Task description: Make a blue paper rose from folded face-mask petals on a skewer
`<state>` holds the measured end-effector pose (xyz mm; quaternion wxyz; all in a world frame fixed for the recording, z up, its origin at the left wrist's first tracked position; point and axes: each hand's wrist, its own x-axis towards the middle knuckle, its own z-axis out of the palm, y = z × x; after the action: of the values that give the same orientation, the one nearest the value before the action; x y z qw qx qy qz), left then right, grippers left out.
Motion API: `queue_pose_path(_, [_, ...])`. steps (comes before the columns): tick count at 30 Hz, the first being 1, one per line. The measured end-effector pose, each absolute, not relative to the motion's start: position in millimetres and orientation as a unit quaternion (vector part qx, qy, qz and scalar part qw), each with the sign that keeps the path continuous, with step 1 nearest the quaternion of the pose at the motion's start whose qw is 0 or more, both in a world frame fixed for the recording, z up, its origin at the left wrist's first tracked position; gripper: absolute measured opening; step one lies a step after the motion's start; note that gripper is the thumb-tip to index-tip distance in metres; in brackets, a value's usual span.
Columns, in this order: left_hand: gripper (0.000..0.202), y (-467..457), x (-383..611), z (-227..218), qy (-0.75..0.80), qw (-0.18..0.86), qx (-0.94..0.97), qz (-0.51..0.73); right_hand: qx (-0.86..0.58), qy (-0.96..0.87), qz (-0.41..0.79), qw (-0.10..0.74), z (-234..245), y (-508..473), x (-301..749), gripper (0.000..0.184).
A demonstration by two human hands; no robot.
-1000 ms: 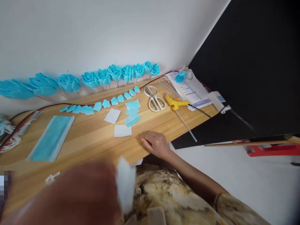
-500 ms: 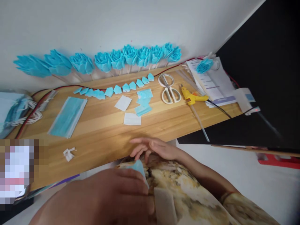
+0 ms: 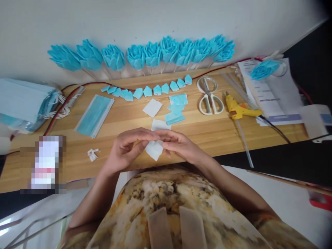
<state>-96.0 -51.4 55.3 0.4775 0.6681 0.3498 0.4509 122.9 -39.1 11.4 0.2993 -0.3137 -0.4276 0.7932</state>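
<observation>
Between my hands, near the table's front edge, is a small pale square of mask fabric point(image 3: 155, 151). My left hand point(image 3: 129, 147) pinches its upper left side with thumb and fingers. My right hand point(image 3: 178, 142) is closed on its upper right side, the fingertips of both hands almost meeting. Just beyond them lies a white fabric square point(image 3: 161, 124), partly covered by my fingers. Another white square point(image 3: 153, 108) and several blue pieces point(image 3: 177, 109) rest farther back. A row of folded blue petals point(image 3: 147, 91) runs behind these.
Blue fabric flowers point(image 3: 153, 54) on sticks line the wall. White-handled scissors point(image 3: 210, 97) and a yellow glue gun point(image 3: 240, 110) lie to the right. On the left are a blue face mask point(image 3: 94, 116), a mask stack point(image 3: 26, 100), white scraps point(image 3: 92, 155) and a blurred phone point(image 3: 45, 162).
My left hand has moved from close under the camera out over the table edge, bringing the fabric square to my right hand. Both hands now grip it. The view has shifted left.
</observation>
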Motion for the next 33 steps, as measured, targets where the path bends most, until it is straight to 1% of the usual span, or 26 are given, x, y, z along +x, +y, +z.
queue_pose_path(4, [0.014, -52, -90, 44, 0.387, 0.489, 0.602, 0.499, -0.357, -0.492, 0.722, 0.329, 11, -32, 118, 0.045])
queue_pose_path(6, [0.011, -49, -88, 39, 0.405, 0.483, 0.553, 0.545, -0.378, -0.532, 0.673, 0.349, 9, -31, 116, 0.043])
queue_pose_path(8, [0.013, -45, -87, 35, 0.422, 0.472, 0.500, 0.590, -0.406, -0.569, 0.610, 0.374, 8, -31, 117, 0.041])
queue_pose_path(12, [0.026, -32, -88, 30, 0.453, 0.463, 0.460, 0.608, -0.467, -0.638, 0.460, 0.403, 10, -29, 123, 0.040])
queue_pose_path(14, [0.037, -26, -87, 28, 0.446, 0.492, 0.461, 0.589, -0.480, -0.655, 0.407, 0.418, 13, -24, 126, 0.039])
queue_pose_path(16, [0.051, -19, -83, 26, 0.426, 0.547, 0.443, 0.568, -0.480, -0.655, 0.383, 0.440, 16, -19, 127, 0.038])
queue_pose_path(18, [0.061, -14, -76, 25, 0.407, 0.619, 0.409, 0.533, -0.472, -0.647, 0.382, 0.462, 17, -13, 126, 0.037])
queue_pose_path(19, [0.063, -11, -71, 25, 0.398, 0.654, 0.393, 0.509, -0.465, -0.641, 0.388, 0.472, 17, -10, 125, 0.036])
queue_pose_path(21, [0.059, -7, -62, 25, 0.388, 0.707, 0.371, 0.460, -0.452, -0.625, 0.409, 0.487, 17, -6, 123, 0.036])
queue_pose_path(23, [0.052, -2, -56, 25, 0.392, 0.725, 0.359, 0.438, -0.443, -0.609, 0.434, 0.494, 15, -4, 122, 0.036])
queue_pose_path(25, [0.047, 4, -54, 24, 0.412, 0.711, 0.354, 0.446, -0.439, -0.604, 0.457, 0.484, 14, -2, 125, 0.039])
queue_pose_path(28, [0.041, 14, -59, 20, 0.456, 0.651, 0.409, 0.449, -0.439, -0.609, 0.478, 0.455, 14, 4, 135, 0.045])
queue_pose_path(31, [0.037, 21, -66, 16, 0.480, 0.587, 0.488, 0.432, -0.447, -0.605, 0.490, 0.440, 16, 14, 142, 0.043])
queue_pose_path(33, [0.038, 23, -68, 14, 0.481, 0.570, 0.503, 0.436, -0.447, -0.611, 0.498, 0.424, 19, 23, 140, 0.038])
